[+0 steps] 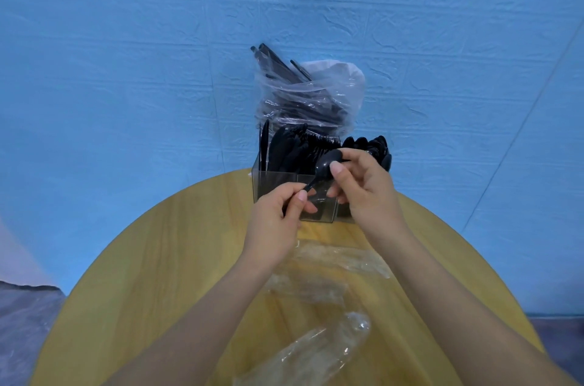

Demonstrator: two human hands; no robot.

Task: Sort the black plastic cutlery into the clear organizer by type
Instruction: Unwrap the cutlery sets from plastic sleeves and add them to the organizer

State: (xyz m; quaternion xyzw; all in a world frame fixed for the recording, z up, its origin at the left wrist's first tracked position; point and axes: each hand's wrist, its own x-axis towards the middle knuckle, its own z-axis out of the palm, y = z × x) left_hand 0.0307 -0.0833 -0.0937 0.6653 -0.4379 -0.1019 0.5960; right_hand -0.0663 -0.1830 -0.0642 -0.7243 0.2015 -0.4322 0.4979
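Spoon (pixel 327 163) held just above the organizer (pixel 278 186) — left hand (pixel 278 215) pinching the handle, right hand (pixel 363 186) pinching the bowl — probably to steer it toward the spoons (pixel 377 147) at right.

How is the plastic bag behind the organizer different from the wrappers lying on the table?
The bag stands upright against the wall, behind the organizer; the wrappers lie flat on the table, nearer the person. The bag holds black cutlery; the wrappers look empty. Both are clear, crinkled plastic.

black spoon (pixel 327 163), clear organizer (pixel 278 186), light wood-grain table (pixel 177 246), blue wall (pixel 126 69)
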